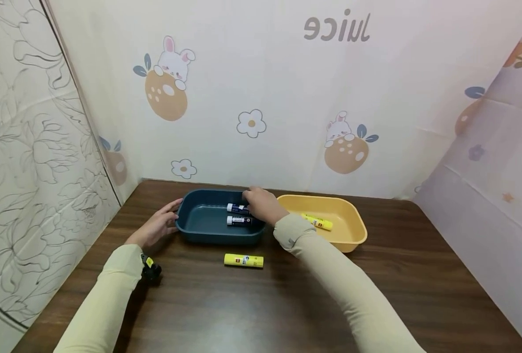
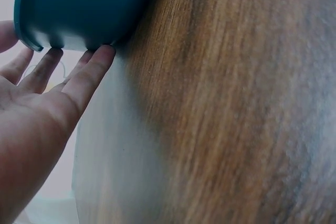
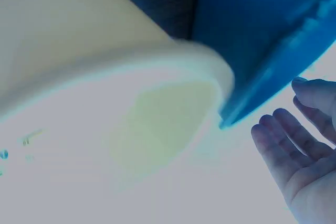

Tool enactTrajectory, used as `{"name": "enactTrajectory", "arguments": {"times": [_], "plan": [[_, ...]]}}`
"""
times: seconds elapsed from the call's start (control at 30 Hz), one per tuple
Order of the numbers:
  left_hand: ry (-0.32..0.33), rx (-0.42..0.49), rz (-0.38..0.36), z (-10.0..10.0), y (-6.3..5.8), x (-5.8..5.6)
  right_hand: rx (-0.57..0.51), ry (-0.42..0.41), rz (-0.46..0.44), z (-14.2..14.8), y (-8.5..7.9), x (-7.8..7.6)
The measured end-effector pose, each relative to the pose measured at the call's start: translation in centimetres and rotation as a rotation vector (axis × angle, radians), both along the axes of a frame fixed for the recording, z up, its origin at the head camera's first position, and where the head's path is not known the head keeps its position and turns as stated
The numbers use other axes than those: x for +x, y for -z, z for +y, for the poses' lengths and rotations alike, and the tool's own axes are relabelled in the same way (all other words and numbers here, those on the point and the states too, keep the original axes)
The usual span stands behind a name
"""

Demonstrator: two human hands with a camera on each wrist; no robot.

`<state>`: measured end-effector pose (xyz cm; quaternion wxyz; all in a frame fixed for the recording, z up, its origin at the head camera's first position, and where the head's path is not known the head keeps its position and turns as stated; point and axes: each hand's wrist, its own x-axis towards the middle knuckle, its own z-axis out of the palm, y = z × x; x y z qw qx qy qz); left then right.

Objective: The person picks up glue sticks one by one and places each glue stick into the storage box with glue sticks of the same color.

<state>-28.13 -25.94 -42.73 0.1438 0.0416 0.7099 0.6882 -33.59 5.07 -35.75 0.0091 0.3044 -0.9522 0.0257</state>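
A dark teal plastic tray [image 1: 220,239] stands on the table with two dark blue glue sticks inside, one glue stick [image 1: 240,221] nearer than the other glue stick [image 1: 238,209], their white caps pointing left. My left hand [image 1: 158,226] touches the tray's left end; in the left wrist view, extended fingers [image 2: 86,80] press on its outer wall. Over the tray's right end is my right hand [image 1: 263,203], partly covering that rim. Its fingers [image 3: 294,135] look loosely bent with nothing between them in the right wrist view, beside the tray edge.
Right of the teal tray stands a yellow tray [image 1: 353,220] holding a yellow glue stick [image 1: 318,222], partly behind my right wrist. Another yellow glue stick [image 1: 244,261] lies on the brown wooden table [image 1: 208,304] in front. A patterned cloth wall [image 1: 287,88] rises behind.
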Motion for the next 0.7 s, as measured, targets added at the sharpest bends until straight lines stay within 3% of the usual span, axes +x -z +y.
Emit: {"name": "enactTrajectory", "arguments": {"times": [0.4, 0.7], "plan": [[0.023, -0.005, 0.025, -0.2, 0.2, 0.0, -0.089, -0.139, 0.034, 2.5, -2.5, 4.2], [0.044, 0.015, 0.032, -0.1, 0.0, 0.1, -0.178, -0.236, 0.028, 4.8, -1.4, 7.4]]}}
